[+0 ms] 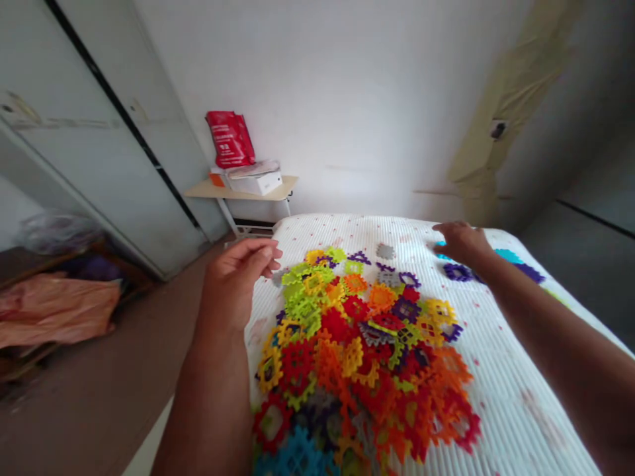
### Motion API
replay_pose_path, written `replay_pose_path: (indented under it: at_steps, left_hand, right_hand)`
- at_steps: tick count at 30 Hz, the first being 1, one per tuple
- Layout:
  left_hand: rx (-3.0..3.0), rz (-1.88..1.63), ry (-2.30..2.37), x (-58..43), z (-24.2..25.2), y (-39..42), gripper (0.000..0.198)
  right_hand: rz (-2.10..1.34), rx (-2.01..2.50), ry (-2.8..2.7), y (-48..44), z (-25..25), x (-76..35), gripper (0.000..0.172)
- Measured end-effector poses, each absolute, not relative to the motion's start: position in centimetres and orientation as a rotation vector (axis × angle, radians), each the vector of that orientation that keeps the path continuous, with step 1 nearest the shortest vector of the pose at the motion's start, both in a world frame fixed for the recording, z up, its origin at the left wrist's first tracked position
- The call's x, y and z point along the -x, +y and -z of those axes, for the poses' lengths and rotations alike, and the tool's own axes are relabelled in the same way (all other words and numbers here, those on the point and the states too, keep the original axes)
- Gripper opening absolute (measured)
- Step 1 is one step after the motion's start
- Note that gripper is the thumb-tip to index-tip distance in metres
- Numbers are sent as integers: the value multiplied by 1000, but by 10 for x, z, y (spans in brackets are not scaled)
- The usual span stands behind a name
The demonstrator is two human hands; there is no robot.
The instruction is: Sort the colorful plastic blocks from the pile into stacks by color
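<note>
White walls go up around a bed with a bumpy white cover (pixel 501 370), and a brown floor (pixel 149 317) runs along its side. Tan tape (pixel 476 152) is stuck on the wall (pixel 357 99) at the right. Far off, a small table (pixel 203 190) has a white box (pixel 255 183) on it and a red bag (pixel 231 139) on top of that. Tall gray closet doors (pixel 114 165) stand on the left, and an orange cloth (pixel 54 311) lies low down near them.

A big pile of plastic gear toys (pixel 342 344) sits in the middle of the bed, in red, orange, yellow, green, blue and purple. The left hand (pixel 235 281) is up over the pile's left edge, open a bit with its fingers softly bent, and it holds nothing you can see. The right hand (pixel 461 243) is past the top of the pile, with its fingers bent down next to a blue gear (pixel 440 254) and just above a purple gear (pixel 457 272). You cannot tell if it is pinching anything
</note>
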State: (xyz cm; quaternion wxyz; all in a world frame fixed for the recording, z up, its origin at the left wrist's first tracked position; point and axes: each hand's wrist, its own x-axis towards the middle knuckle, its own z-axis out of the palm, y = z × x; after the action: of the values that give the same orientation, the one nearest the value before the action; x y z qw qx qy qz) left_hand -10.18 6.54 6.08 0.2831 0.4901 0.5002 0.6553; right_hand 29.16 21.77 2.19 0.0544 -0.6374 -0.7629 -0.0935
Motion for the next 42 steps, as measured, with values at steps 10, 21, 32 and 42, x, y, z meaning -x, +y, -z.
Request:
replay_pose_path:
  at_steps: [10,21,32,42]
  left_hand:
    - [-1127,-2084,996,124,-67,62,5]
    - [-1086,-2140,912,128,-78,51,7]
    - [-1148,-1938,1058,125,-69,59,15]
    - [-1237,-1843,1096,114,-70,62,17]
  right_hand:
    - [-296,518,-2725,-11,-28,-154,29]
    - [75,177,-2868,-84,51,-86,23]
    - [200,654,-2818,-39,40,-100,21]
    - [362,1005,-2575,-2,22,-136,16]
